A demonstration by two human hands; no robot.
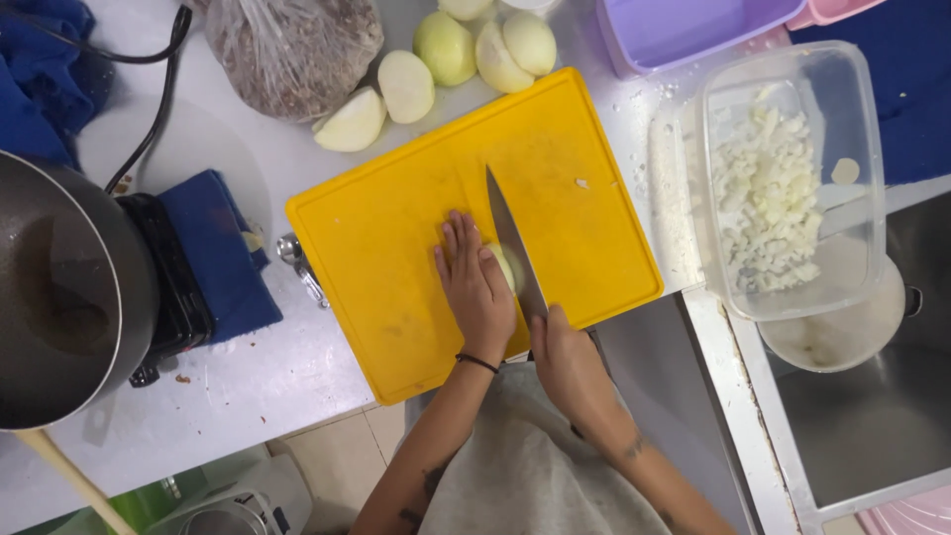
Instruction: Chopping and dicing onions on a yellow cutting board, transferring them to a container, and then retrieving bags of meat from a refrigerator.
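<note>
A bright yellow cutting board (pixel 416 248) on a white tabletop (pixel 248 376); pale peeled onions (pixel 446 50) at twelve o'clock, a lilac tub (pixel 684 30) at one, a dark-blue cloth (pixel 213 253) at nine.

Head view, steeply down, seemingly close.
</note>
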